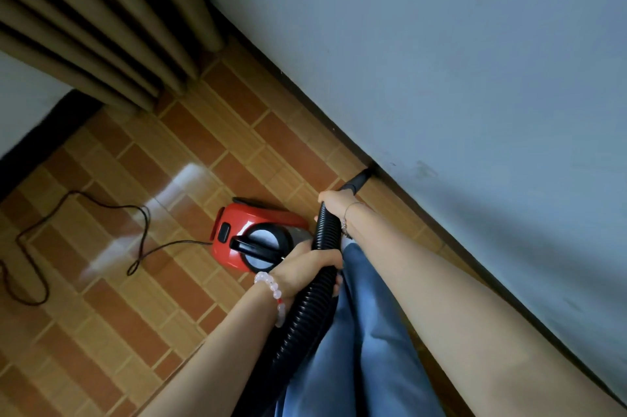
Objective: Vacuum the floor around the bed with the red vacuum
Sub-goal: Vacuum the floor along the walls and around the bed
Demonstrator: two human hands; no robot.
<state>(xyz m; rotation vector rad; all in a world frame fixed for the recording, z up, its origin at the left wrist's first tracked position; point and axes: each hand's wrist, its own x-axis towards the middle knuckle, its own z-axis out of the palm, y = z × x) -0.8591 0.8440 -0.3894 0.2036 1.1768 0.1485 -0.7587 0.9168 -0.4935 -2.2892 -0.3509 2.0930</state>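
The red vacuum (251,233) sits on the tiled floor (142,179), its black handle facing up. A black ribbed hose (305,308) runs from it up between my arms. My left hand (305,269) grips the hose at its middle, just beside the vacuum's body. My right hand (334,204) holds the hose farther up, near the smooth black nozzle (359,180). The nozzle's tip touches the floor at the dark skirting under the blue-grey wall (441,77). No bed is in view.
A black power cord (84,213) loops over the tiles left of the vacuum. Brown curtains (101,26) hang at the upper left, reaching the floor. A white wall with dark skirting (40,141) closes the left side. My blue trousers (356,331) are below.
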